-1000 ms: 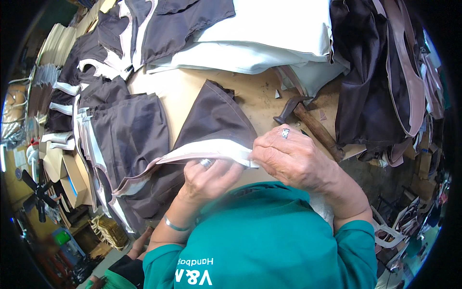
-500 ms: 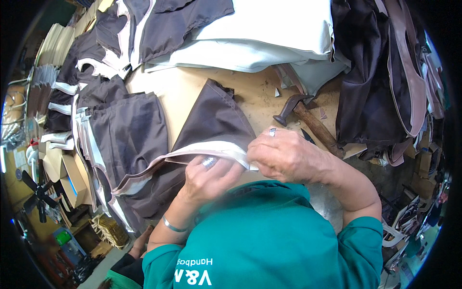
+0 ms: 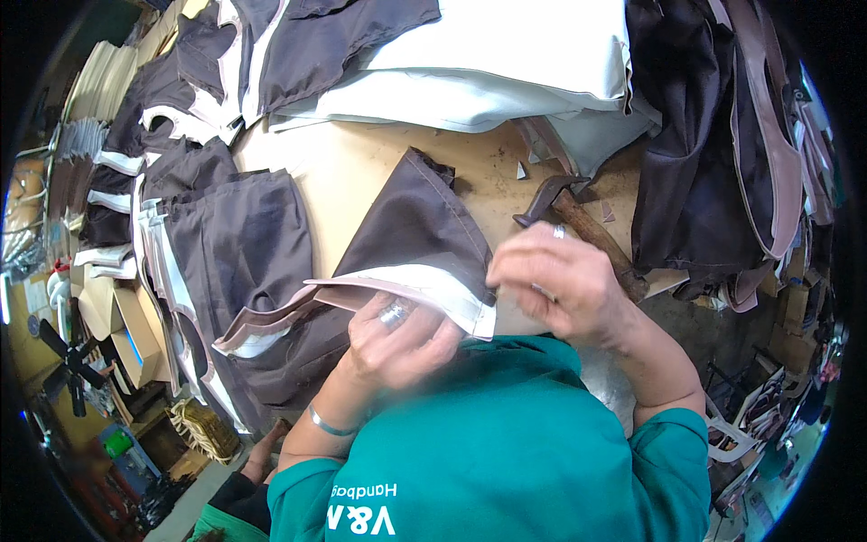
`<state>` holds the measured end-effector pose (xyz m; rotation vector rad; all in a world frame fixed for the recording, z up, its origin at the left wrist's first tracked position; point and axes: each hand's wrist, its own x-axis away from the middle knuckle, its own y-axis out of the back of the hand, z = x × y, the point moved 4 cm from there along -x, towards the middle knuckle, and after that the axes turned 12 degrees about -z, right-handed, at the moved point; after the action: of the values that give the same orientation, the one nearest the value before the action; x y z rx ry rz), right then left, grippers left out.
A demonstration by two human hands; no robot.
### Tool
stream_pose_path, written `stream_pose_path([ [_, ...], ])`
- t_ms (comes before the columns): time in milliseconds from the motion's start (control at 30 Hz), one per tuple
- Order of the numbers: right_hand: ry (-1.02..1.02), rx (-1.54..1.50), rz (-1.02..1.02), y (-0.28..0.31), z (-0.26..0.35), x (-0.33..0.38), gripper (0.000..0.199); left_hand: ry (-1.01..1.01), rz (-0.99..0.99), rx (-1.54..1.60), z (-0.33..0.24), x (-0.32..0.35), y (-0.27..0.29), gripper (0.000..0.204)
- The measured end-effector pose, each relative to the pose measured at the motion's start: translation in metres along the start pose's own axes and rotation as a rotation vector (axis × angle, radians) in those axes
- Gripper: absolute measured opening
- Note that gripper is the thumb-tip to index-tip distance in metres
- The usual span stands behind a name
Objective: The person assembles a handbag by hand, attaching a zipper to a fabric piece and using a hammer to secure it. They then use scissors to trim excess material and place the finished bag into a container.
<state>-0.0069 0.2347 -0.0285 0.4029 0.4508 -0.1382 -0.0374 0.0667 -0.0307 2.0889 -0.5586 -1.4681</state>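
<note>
My left hand (image 3: 397, 341) is closed on the edge of a dark brown lining piece (image 3: 406, 221) that has a white-and-pink trim strip (image 3: 442, 285). The lining fans out to a point on the table, away from me. Just right of the strip's squared end, my right hand (image 3: 560, 280) is raised with its fingers curled and slightly blurred. A small pale bit shows at those fingers; what it is cannot be made out. Beyond this hand lies a hammer (image 3: 591, 226) with a dark metal head and a worn wooden handle.
Stacked brown lining pieces (image 3: 239, 239) with pale trim lie left. Large white sheets (image 3: 470, 99) cover the table's far side, and brown pieces with pink trim (image 3: 691, 144) hang at right. Small scraps dot the wooden tabletop (image 3: 352, 163). Another person's arm (image 3: 262, 452) shows lower left.
My right hand has come away from the trim's end, moving right and slightly up. The strip's end now shows, tilted lower. My left hand keeps its hold.
</note>
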Motion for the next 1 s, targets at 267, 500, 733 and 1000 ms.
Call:
stream_pose_path([
  [267, 0.188, 0.191, 0.190, -0.004, 0.021, 0.003, 0.012, -0.024, 0.061, 0.038, -0.002, 0.004, -0.008, 0.025],
  [500, 0.007, 0.131, 0.221, -0.014, 0.010, 0.006, 0.016, -0.027, 0.068, 0.048, -0.001, 0.010, -0.011, 0.028],
  [733, -0.380, 0.055, 0.151, -0.022, -0.028, 0.015, 0.006, -0.048, 0.072, 0.077, -0.007, 0.014, -0.005, 0.026],
  [1000, -0.487, 0.065, 0.181, 0.018, -0.031, 0.025, 0.010, 0.607, 0.240, 0.296, 0.014, -0.004, -0.008, 0.018],
])
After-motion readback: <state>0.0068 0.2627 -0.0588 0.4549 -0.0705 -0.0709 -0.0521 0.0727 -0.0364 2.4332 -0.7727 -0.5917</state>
